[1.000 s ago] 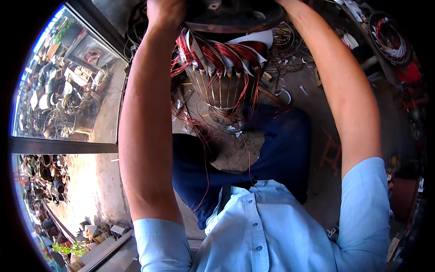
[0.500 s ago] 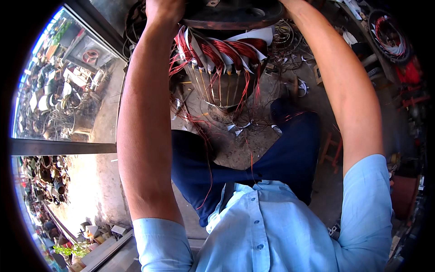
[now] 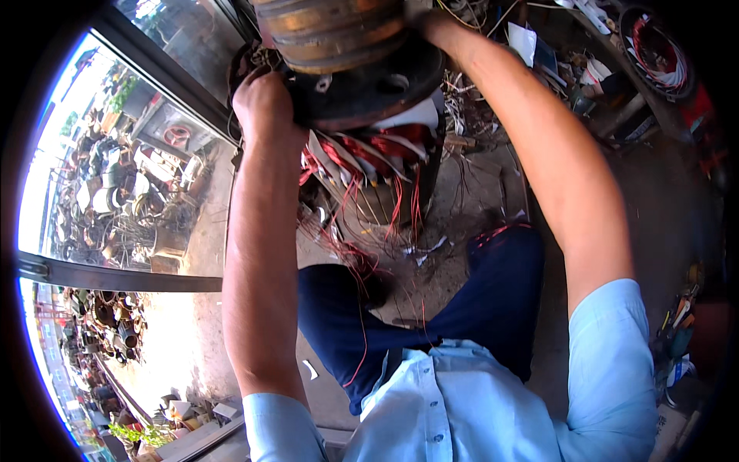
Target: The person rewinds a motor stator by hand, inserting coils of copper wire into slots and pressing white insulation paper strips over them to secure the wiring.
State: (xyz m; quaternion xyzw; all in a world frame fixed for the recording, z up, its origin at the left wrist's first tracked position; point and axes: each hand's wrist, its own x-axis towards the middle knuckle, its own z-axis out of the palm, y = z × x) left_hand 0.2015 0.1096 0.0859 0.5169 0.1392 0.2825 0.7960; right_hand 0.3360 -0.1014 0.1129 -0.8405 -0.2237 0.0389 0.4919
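A heavy black disc (image 3: 346, 100) with two holes showing lies over the top of a motor core. On the disc stands a ribbed, brass-coloured cylinder (image 3: 331, 35), cut off by the upper edge. My left hand (image 3: 263, 96) is closed at the disc's left rim, its fingertips partly hidden. My right hand (image 3: 437, 32) is at the far right side of the disc, smeared by motion, with its fingers out of sight. Below the disc, red copper windings (image 3: 358, 150) with white insulating paper ring the core, and loose red wire ends hang down its side.
Loose red wires (image 3: 350, 258) and paper scraps litter the floor before my knees. At left is a metal-framed window (image 3: 131, 276), with piled parts beyond it. A coil of red and white wire (image 3: 658, 58) sits at the far right, near assorted tools and scrap.
The view has shifted up, bringing the brass-coloured cylinder and my left hand into sight. Disc and hands now appear lower and farther left, and the disc covers more of the windings.
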